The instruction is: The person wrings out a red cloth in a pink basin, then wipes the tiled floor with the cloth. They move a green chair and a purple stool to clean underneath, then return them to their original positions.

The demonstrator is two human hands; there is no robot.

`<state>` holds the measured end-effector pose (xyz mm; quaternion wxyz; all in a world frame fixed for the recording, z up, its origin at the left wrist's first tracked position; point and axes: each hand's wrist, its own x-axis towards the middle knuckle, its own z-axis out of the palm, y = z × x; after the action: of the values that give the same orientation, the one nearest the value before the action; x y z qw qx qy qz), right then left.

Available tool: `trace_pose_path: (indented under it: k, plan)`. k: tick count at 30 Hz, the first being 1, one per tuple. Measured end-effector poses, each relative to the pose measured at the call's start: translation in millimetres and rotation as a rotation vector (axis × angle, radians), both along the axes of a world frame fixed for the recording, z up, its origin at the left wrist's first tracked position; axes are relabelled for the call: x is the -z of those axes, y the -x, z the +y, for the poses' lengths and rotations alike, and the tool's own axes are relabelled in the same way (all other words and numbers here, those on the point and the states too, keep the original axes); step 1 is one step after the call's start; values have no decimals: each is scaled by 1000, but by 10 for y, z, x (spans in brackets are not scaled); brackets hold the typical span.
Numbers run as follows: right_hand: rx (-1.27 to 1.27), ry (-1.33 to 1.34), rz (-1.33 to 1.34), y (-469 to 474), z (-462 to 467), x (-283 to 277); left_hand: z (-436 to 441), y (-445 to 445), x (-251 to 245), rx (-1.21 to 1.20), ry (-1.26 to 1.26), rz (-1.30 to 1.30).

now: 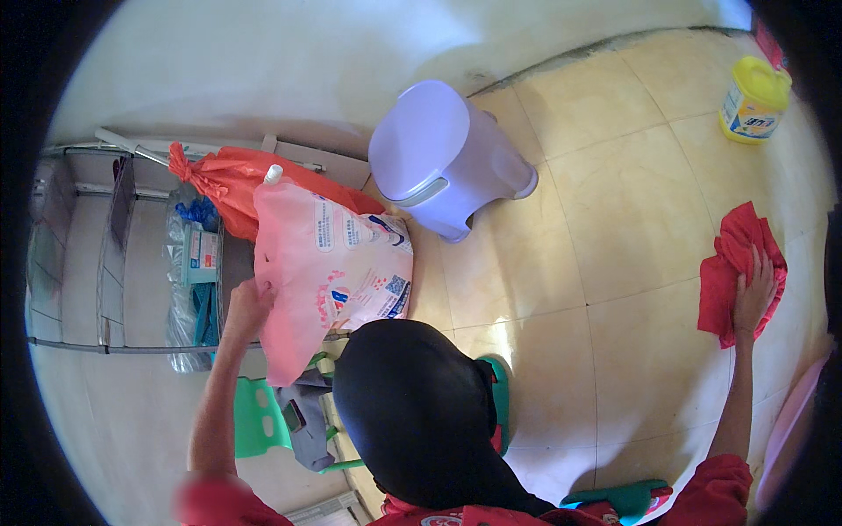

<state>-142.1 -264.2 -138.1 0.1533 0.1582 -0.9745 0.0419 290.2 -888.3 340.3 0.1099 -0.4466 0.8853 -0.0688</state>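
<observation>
At the left, my left hand (252, 304) pinches the edge of a large pink and white plastic refill pouch (299, 263) with a white cap. The pouch stands upright on the floor against a rack. Far to the right, my right hand (755, 289) holds a bunched red cloth (723, 276) down on the tiled floor (644, 230), palm down, with its fingers over the cloth. The underside of the cloth is hidden.
A purple plastic stool (427, 144) stands near the wall. Behind the pouch are a red plastic bag (230, 174) and a wire rack (105, 263). A yellow jug (755, 102) stands at the upper right. A green chair (253, 421) bears a grey cloth (309, 434) and a phone (294, 416).
</observation>
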Motion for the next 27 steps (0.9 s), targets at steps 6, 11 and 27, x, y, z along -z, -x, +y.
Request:
trace_pose_path:
  k: [6,11,27]
  plan:
    - [6,7,-30,23,15,2,-129,-203,148,-79,-31,264]
    - [-51,51,-2,37,83,44,-259,-356,316,-130,-69,341]
    - [-80,6,-14,15,86,-35,-159,-249,686,-79,-47,665]
